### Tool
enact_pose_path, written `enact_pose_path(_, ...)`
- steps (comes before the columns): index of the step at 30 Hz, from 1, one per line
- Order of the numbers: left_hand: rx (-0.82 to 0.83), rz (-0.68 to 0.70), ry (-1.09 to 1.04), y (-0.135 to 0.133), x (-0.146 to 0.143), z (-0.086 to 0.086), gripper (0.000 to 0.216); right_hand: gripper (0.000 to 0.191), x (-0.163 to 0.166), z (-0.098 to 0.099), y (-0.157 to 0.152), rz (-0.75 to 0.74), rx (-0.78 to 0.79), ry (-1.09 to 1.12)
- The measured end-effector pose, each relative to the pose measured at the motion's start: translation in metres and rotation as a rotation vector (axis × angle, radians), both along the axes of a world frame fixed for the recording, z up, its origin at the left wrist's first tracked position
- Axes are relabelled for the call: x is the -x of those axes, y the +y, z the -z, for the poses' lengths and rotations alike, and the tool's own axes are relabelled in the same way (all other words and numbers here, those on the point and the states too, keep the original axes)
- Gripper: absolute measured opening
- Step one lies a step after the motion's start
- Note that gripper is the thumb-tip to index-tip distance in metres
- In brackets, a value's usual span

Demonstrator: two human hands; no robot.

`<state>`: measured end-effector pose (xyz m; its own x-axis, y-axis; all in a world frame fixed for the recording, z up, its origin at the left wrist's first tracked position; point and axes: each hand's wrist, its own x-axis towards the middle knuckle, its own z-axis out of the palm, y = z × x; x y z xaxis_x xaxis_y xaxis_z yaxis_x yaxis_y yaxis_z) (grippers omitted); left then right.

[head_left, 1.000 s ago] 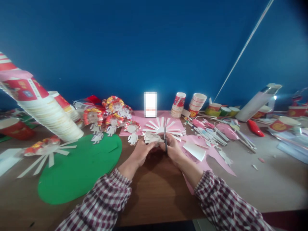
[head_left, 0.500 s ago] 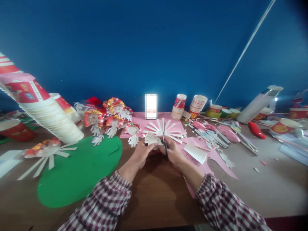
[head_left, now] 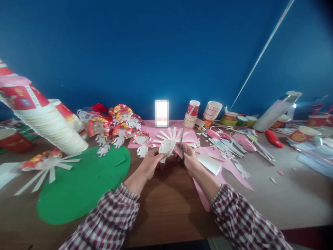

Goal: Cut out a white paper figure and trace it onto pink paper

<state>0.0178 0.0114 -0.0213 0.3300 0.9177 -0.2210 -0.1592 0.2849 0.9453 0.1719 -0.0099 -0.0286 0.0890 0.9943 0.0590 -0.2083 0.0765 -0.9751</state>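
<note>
Between the fingers of my left hand (head_left: 151,163) is a white paper figure (head_left: 166,148) with drawn lines, held above the table. My right hand (head_left: 189,158) is closed on a pair of dark scissors (head_left: 181,146), whose blades point up and away just right of the paper. Whether the right fingertips also touch the paper is hard to tell. Behind both hands lies a white paper cup cut into strips (head_left: 173,134), spread like a sunburst. A finished cutout with a red and yellow ring (head_left: 142,140) lies left of the paper.
A green paper oval (head_left: 85,184) lies at left, under a leaning tall stack of paper cups (head_left: 49,118). Several ringed figures (head_left: 121,133) cluster behind it. Pink paper (head_left: 208,152) with scraps lies right of my hands, near pens (head_left: 234,149) and a red marker-like object (head_left: 273,139).
The paper figure has turned more upright in my left hand. The scissors have moved slightly right, away from the paper, and now point straighter up. The view has shifted a little.
</note>
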Motion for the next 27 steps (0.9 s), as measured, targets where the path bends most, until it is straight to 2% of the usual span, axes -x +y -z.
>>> enact_pose_path(8,0.000,0.053,0.082,0.0011,0.0016,0.0011,0.032,0.036,-0.0042,-0.0001,0.0038,0.102,-0.002,0.092)
enact_pose_path(18,-0.073,0.018,0.012,0.0029,0.0001,0.0053,0.029,0.035,-0.0001,0.0051,0.0011,0.030,-0.046,0.062)
enact_pose_path(27,-0.074,0.032,0.051,0.0039,0.0015,0.0045,0.031,0.034,-0.0003,0.0048,0.0019,0.077,-0.032,0.037)
